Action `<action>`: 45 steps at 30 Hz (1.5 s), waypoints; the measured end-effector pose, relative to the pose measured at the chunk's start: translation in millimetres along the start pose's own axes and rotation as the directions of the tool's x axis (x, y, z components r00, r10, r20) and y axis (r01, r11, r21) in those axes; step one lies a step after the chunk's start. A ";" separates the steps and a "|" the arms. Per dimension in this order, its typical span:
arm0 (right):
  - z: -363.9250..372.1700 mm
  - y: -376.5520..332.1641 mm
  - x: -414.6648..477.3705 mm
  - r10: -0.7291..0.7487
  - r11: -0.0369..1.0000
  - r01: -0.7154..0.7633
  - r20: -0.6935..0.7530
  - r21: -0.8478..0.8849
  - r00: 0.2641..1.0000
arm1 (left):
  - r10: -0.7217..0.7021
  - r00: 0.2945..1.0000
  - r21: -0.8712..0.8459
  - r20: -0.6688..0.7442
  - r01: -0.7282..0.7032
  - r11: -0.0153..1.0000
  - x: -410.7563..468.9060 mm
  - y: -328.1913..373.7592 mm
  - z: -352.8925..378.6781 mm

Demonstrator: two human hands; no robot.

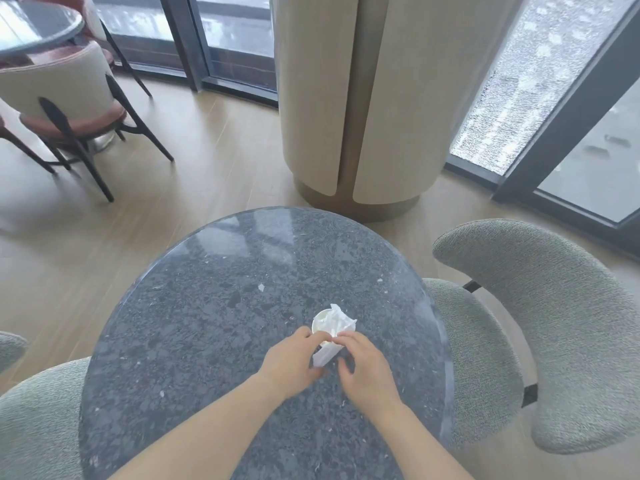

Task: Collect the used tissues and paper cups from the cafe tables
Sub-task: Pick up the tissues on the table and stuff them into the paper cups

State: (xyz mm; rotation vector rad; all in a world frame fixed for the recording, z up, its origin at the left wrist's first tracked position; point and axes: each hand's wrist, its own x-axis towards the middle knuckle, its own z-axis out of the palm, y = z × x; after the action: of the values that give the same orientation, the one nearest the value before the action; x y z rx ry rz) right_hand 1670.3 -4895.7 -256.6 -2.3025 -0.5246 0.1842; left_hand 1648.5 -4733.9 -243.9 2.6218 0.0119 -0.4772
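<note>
Green chairs (pixel 540 327) ring our round table (pixel 214 306). Our left hand (pixel 289 360) and right hand (pixel 365 367) both pinch the paper cup (pixel 327 355), hiding its sides. Tissue (pixel 337 318) pokes out.

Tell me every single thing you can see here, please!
paper cup: one, white, on the near table by the hands
tissue: crumpled, white, sticking out of the cup
scrap: one, white, on the table beyond the cup
round table: one, dark speckled grey, centre
grey chairs: fuzzy grey-green, beside the table, right and left
far table: one, dark, top left
brown chair: cream back, brown seat, top left
pillar: one, cream, behind the table
left hand: at the cup
right hand: at the cup
</note>
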 end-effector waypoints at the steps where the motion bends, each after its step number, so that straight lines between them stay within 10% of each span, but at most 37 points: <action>1: -1.2 -1.8 1.6 0.006 0.999 -0.005 -0.024 0.042 1.000 | 0.001 1.000 0.002 -0.009 -0.001 1.000 0.8 1.4 -0.5; 13: -8.3 -14.5 9.6 0.024 0.967 -0.010 -0.049 0.254 0.999 | -0.015 0.998 -0.295 -0.060 -0.004 0.956 11.3 3.5 -18.9; 28: -12.6 -5.3 10.0 0.018 0.999 -0.019 -0.019 -0.048 1.000 | -0.051 0.996 -0.472 -0.067 0.014 0.881 13.0 13.4 -26.4; 36: -9.8 -0.6 29.3 -0.016 0.956 0.011 -0.018 -0.293 1.000 | 0.058 0.989 -0.134 -0.139 -0.077 0.988 11.8 -2.1 -22.5; 45: 11.7 7.9 24.5 0.000 0.898 0.099 0.224 -0.429 0.975 | 0.151 0.985 0.190 0.087 -0.165 0.968 17.3 -13.0 -5.8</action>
State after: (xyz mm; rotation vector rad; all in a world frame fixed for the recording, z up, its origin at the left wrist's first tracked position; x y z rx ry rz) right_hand 1691.6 -4882.7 -269.9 -2.7218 -0.8056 0.3256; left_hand 1665.5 -4720.9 -250.7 2.7671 -0.2797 -0.5401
